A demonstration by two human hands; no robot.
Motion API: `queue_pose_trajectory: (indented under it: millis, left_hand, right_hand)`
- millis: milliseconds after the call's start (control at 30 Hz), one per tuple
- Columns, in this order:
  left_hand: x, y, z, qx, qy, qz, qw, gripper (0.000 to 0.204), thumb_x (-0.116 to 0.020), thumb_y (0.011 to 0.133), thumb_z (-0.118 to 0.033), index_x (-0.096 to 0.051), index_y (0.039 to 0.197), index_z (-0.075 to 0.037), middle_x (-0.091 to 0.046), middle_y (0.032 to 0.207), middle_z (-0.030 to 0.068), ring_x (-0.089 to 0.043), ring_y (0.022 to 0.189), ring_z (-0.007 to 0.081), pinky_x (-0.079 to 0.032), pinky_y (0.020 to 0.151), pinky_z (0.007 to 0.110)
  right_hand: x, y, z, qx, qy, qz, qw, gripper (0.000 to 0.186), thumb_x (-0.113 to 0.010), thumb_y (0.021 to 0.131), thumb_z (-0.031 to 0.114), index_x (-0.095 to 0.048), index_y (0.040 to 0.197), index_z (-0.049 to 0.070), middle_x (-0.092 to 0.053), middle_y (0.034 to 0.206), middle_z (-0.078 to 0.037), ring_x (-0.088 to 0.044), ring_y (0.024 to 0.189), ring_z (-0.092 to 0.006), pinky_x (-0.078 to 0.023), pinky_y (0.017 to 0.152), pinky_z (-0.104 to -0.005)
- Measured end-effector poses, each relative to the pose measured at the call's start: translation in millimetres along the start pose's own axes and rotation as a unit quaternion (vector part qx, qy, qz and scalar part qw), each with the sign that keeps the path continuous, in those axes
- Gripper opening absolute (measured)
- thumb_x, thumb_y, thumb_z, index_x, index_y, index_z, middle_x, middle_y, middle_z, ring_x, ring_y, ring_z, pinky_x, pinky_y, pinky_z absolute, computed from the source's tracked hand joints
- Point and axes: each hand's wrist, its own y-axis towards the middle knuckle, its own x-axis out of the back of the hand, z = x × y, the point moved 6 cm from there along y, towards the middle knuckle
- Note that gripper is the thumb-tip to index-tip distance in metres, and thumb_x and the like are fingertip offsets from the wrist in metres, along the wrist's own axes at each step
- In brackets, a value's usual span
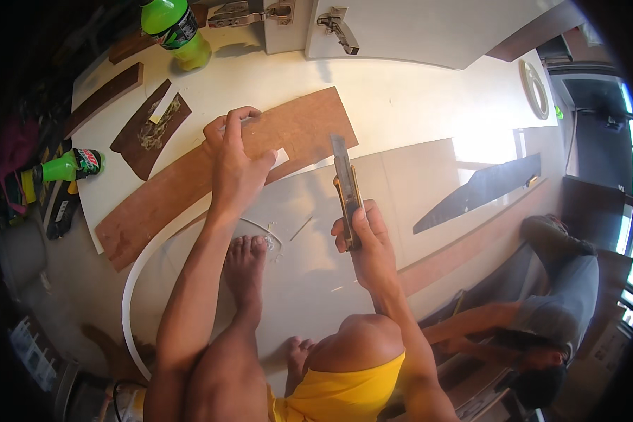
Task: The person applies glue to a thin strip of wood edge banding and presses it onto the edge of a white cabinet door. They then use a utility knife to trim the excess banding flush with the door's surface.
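Note:
My left hand (239, 158) bends over a long curved brown wooden board (309, 123), fingers toward its far edge and thumb near its close edge. Beside that thumb, the end of a white edging strip (282, 156) shows; a strip (129, 299) also sweeps in a wide curve from the board toward the lower left. What lies under the palm is hidden. My right hand (366, 239) grips a yellow-and-black utility knife (347, 193), its blade extended and pointing up, held apart from the board.
A green bottle (176, 35) stands on the white panel (253, 77) beside hinged cabinet doors (401, 35). Another bottle (70, 165), wood offcuts (105, 98), a glue-smeared piece (148, 137) and a strip coil (534, 88) lie around. Another person (555, 295) is low at right.

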Motion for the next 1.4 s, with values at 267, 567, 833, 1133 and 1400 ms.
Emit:
queue_pose_trajectory:
  millis: [267, 567, 833, 1133, 1400]
  left_hand:
    - [6, -2, 6, -0.066, 0.128, -0.044, 0.989, 0.07, -0.085, 0.079, -0.02, -0.056, 0.142, -0.024, -0.035, 0.148, 0.0254, -0.033, 0.139, 0.0455, -0.03, 0.118, 0.058]
    - [2, 0, 17, -0.033, 0.128, -0.042, 0.99, 0.08, -0.088, 0.076, -0.029, -0.049, 0.146, -0.027, -0.035, 0.149, 0.0255, -0.031, 0.141, 0.0449, -0.025, 0.12, 0.059]
    - [2, 3, 18, -0.02, 0.13, -0.031, 0.991, 0.08, -0.088, 0.077, -0.029, -0.048, 0.146, -0.025, -0.036, 0.147, 0.0218, -0.032, 0.139, 0.0434, -0.024, 0.12, 0.059]
    - [1, 4, 17, -0.004, 0.126, -0.025, 0.992, 0.082, -0.087, 0.076, -0.031, -0.046, 0.146, -0.025, -0.037, 0.147, 0.0205, -0.031, 0.139, 0.0435, -0.024, 0.12, 0.059]
    - [-1, 7, 21, 0.019, 0.122, -0.016, 0.992, 0.08, -0.086, 0.076, -0.029, -0.046, 0.145, -0.025, -0.037, 0.148, 0.0227, -0.032, 0.139, 0.044, -0.023, 0.12, 0.059]
  right_hand:
    - [-23, 0, 19, -0.03, -0.131, 0.078, 0.988, 0.013, -0.051, 0.114, 0.018, -0.047, 0.116, 0.006, -0.069, 0.087, -0.015, -0.062, 0.066, -0.0204, -0.045, 0.057, -0.0384]
    - [-61, 22, 13, 0.2, -0.514, 0.081, 0.83, 0.031, -0.052, 0.108, 0.004, -0.039, 0.131, -0.012, -0.059, 0.097, -0.035, -0.061, 0.081, -0.0561, -0.049, 0.07, -0.06]
    - [-67, 20, -1, 0.2, -0.534, 0.08, 0.817, 0.042, -0.054, 0.107, 0.003, -0.036, 0.142, -0.01, -0.056, 0.115, -0.036, -0.064, 0.089, -0.0571, -0.055, 0.072, -0.0609]
    - [-72, 24, -1, 0.187, -0.54, 0.076, 0.817, 0.038, -0.052, 0.108, 0.005, -0.04, 0.141, -0.008, -0.056, 0.115, -0.033, -0.065, 0.09, -0.0565, -0.056, 0.073, -0.0609]
    - [-75, 29, 0, 0.127, -0.56, 0.1, 0.812, 0.034, -0.052, 0.101, -0.003, -0.041, 0.132, -0.013, -0.055, 0.107, -0.035, -0.066, 0.085, -0.0533, -0.057, 0.073, -0.0568]
